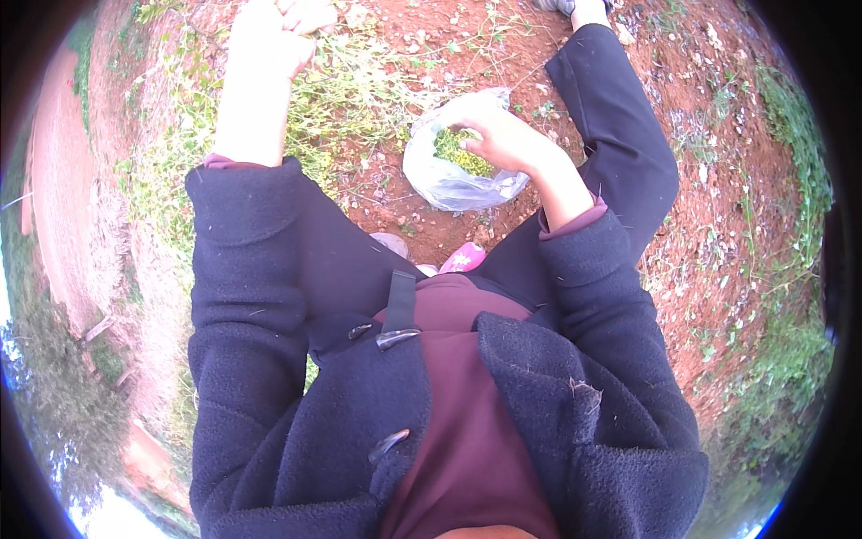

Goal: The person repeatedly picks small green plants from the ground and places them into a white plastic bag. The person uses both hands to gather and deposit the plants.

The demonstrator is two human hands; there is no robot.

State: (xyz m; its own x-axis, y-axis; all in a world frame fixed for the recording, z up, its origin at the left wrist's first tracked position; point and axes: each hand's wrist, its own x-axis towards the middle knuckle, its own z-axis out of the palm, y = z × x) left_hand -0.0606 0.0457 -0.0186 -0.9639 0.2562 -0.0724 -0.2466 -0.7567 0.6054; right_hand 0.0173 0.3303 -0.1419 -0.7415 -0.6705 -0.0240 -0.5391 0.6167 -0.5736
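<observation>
A clear plastic bag [429, 175] sits on the reddish soil between my legs, its mouth rolled open. Small yellow-green plant pieces [462, 153] fill part of it; their exact kind is too small to tell. Over the bag's mouth reaches my right hand [498, 136], its thumb and fingers apart, with nothing visible in them. Up at the far left, my left hand [303, 25] is closed with curled fingers, washed out by bright light. Whatever it may hold does not show. Green leafy plants [346, 99] lie on the ground beside my left forearm.
Pink patterned fabric or footwear [464, 258] shows just below the bag. My bent leg in dark trousers [620, 126] flanks the bag on the right. Stony red soil [691, 225] with low weeds spreads on that side, and green growth [799, 171] lines the far right.
</observation>
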